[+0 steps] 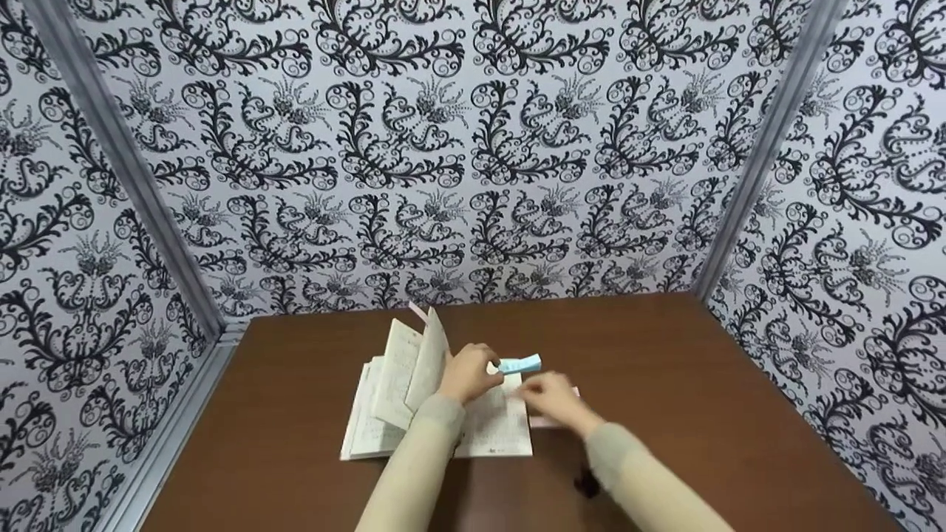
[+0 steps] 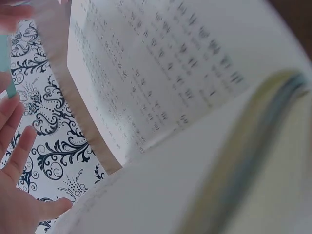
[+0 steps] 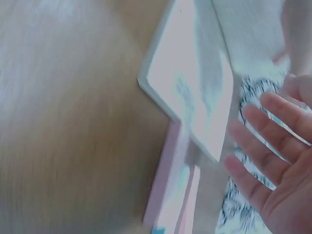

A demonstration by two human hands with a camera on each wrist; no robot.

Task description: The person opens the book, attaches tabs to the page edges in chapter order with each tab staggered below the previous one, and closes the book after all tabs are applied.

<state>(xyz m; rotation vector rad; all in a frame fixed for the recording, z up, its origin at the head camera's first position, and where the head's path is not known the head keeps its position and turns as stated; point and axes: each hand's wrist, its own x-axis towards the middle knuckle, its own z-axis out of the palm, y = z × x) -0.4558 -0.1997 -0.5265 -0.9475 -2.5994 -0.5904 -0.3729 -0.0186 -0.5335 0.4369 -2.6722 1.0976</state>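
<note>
An open book (image 1: 502, 428) lies on the table, several of its pages standing up and fanned on the left side. My left hand (image 1: 470, 373) is over the right-hand page and pinches a blue sticky note (image 1: 519, 363) between thumb and fingers; part of it also appears as a teal strip (image 2: 5, 58) in the left wrist view. My right hand (image 1: 554, 399) is beside the book's right edge, blurred in the head view. In the right wrist view its fingers (image 3: 273, 129) are spread and loosely bent, with nothing evident between them.
Partly under my right hand, a pink pad (image 1: 545, 422) lies against the book's right edge. A narrow pink tab (image 1: 418, 312) sticks up from a raised page. A small dark object (image 1: 587, 484) is by my right sleeve. Patterned walls (image 1: 473, 148) enclose the brown table (image 1: 635, 340).
</note>
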